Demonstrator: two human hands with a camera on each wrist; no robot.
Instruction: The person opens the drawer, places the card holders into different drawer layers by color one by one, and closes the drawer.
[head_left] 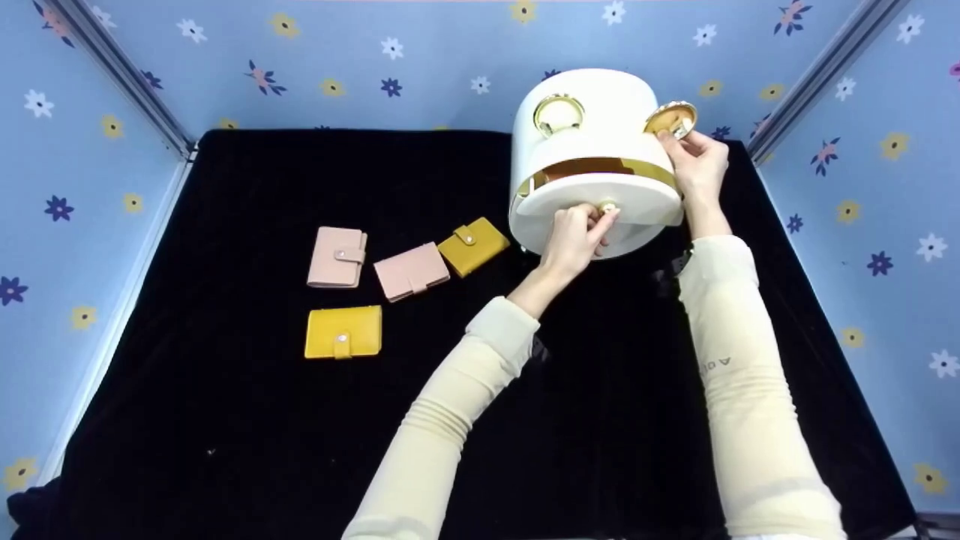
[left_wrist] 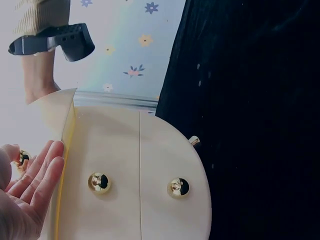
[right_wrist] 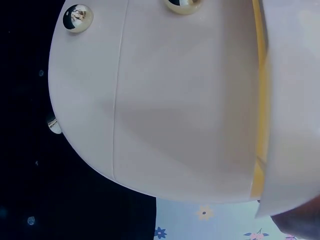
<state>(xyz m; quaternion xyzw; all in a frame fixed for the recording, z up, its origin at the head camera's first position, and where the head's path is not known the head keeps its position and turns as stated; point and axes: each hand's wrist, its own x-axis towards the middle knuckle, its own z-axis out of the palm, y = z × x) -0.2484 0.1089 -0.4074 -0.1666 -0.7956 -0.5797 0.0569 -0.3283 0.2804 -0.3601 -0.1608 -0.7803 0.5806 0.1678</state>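
Observation:
A white rounded storage box (head_left: pixel 600 84) with a gold-rimmed disc on each side of its top stands at the back right. Its upper drawer (head_left: pixel 566 196) is pulled partly out, showing a gold-toned interior. My left hand (head_left: pixel 570 238) pinches the small gold knob (head_left: pixel 607 208) on that drawer's front, also seen in the left wrist view. My right hand (head_left: pixel 702 166) grips the right gold disc (head_left: pixel 670 116) by its lower edge. Lower drawer fronts bear further gold knobs (left_wrist: pixel 100 183). In the right wrist view the white drawer fronts (right_wrist: pixel 165 110) fill most of the frame; the fingers are hidden there.
Left of the box lie two pink wallets (head_left: pixel 335 257) and two yellow wallets (head_left: pixel 343 331) with snap straps. Black cloth (head_left: pixel 247 435) covers the table. Blue flowered walls (head_left: pixel 435 67) with metal corner rails enclose the back and sides.

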